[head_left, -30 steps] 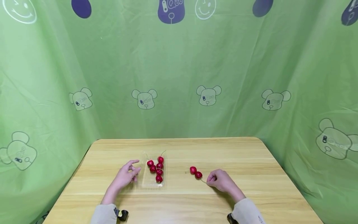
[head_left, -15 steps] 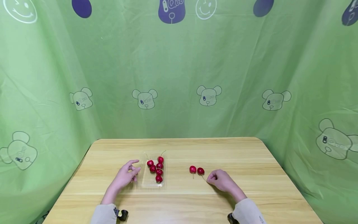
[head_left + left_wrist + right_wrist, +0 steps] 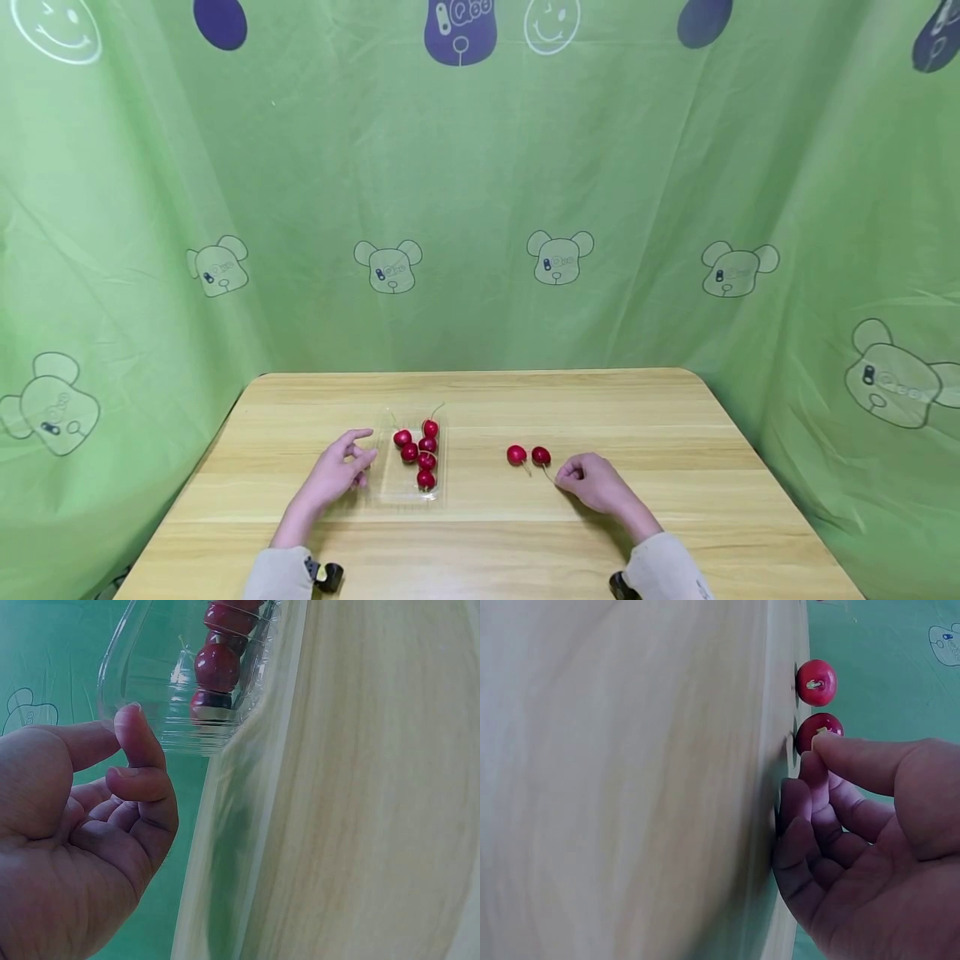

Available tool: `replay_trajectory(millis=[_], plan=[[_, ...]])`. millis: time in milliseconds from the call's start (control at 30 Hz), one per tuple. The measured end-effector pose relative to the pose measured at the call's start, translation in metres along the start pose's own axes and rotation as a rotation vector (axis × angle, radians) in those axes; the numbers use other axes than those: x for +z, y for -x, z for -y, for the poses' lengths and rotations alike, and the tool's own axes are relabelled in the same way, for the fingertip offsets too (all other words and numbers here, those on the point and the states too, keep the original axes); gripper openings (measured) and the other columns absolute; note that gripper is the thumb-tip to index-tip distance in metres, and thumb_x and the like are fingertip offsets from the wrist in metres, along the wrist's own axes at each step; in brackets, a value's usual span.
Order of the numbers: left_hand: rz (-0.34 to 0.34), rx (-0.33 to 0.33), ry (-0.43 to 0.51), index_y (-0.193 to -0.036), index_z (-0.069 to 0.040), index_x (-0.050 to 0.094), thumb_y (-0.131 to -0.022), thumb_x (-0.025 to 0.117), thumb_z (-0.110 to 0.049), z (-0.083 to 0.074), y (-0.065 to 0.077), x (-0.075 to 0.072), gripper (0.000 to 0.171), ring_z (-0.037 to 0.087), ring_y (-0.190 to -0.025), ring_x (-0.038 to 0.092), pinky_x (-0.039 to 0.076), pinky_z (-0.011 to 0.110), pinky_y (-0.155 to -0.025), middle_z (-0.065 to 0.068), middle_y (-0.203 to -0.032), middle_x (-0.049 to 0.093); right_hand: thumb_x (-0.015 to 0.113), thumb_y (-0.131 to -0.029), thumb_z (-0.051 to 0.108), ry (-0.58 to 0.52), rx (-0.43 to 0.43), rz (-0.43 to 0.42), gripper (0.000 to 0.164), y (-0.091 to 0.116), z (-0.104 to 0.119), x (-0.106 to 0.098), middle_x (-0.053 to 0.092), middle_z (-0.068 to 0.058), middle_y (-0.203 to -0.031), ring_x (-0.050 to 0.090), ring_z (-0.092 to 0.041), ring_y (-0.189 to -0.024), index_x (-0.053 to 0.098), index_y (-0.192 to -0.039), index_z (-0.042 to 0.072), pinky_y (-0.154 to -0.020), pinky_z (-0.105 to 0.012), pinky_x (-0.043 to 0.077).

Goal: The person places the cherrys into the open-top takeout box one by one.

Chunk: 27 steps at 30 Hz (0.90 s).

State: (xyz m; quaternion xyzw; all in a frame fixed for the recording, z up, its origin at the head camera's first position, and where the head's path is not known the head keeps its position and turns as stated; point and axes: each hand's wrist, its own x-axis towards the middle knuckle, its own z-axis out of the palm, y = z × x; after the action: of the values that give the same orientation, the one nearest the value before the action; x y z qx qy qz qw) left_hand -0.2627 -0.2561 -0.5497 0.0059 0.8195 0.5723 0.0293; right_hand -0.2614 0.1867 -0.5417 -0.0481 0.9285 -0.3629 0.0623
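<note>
My right hand (image 3: 592, 483) pinches the thin stem of a dark red cherry (image 3: 541, 456) between thumb and fingertips. In the right wrist view, that cherry (image 3: 819, 732) sits just beyond the fingertips, low at the tabletop. A second, brighter cherry (image 3: 516, 455) lies to its left, with a small space between the two. Beside a clear plastic tray (image 3: 397, 492) is my left hand (image 3: 337, 468), its fingers loosely bent and its thumb and index apart in the head view. Fingertips reach right to the tray's near-left rim. Several cherries (image 3: 427, 461) with stems lie inside the tray.
The light wooden table (image 3: 495, 558) has a far edge with rounded corners. Green curtains (image 3: 480, 325) printed with bear heads surround it on the back and both sides. A black wrist camera (image 3: 328, 577) is strapped at the left sleeve.
The pinched cherry has swung away and rightward, off the other cherry it was touching. That other cherry has turned, its stem now pointing toward the front. Both hands stay in place.
</note>
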Motion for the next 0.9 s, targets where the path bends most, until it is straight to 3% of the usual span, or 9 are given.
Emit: replay_trajectory(millis=[333, 633, 900], plan=[[0.012, 0.001, 0.003, -0.152, -0.001, 0.046, -0.101, 0.066, -0.015, -0.0012, 0.0017, -0.001, 0.056, 0.019, -0.063, 0.063, 0.051, 0.026, -0.053, 0.02, -0.096, 0.065, 0.073, -0.095, 0.012, -0.043, 0.015, -0.013, 0.004, -0.0025, 0.0014, -0.0007, 0.066, -0.002, -0.086, 0.058, -0.016, -0.081, 0.074, -0.094, 0.008, -0.076, -0.031, 0.053], [0.017, -0.008, -0.003, -0.153, -0.001, 0.044, -0.102, 0.065, -0.014, -0.0016, -0.0002, -0.0015, 0.056, 0.02, -0.064, 0.064, 0.052, 0.026, -0.055, 0.019, -0.095, 0.065, 0.07, -0.096, 0.009, -0.128, 0.03, -0.012, 0.006, 0.0004, 0.0033, -0.0052, 0.064, -0.007, -0.085, 0.057, -0.018, -0.065, 0.072, -0.1, 0.004, -0.055, -0.027, 0.049], [0.014, -0.005, -0.017, -0.152, -0.001, 0.045, -0.103, 0.064, -0.014, -0.0036, 0.0027, -0.0003, 0.055, 0.021, -0.063, 0.064, 0.052, 0.027, -0.054, 0.019, -0.095, 0.065, 0.071, -0.096, 0.011, -0.111, 0.01, -0.04, 0.005, 0.0, 0.0071, -0.0085, 0.064, -0.004, -0.085, 0.056, -0.016, -0.073, 0.073, -0.097, 0.006, -0.063, -0.026, 0.049]])
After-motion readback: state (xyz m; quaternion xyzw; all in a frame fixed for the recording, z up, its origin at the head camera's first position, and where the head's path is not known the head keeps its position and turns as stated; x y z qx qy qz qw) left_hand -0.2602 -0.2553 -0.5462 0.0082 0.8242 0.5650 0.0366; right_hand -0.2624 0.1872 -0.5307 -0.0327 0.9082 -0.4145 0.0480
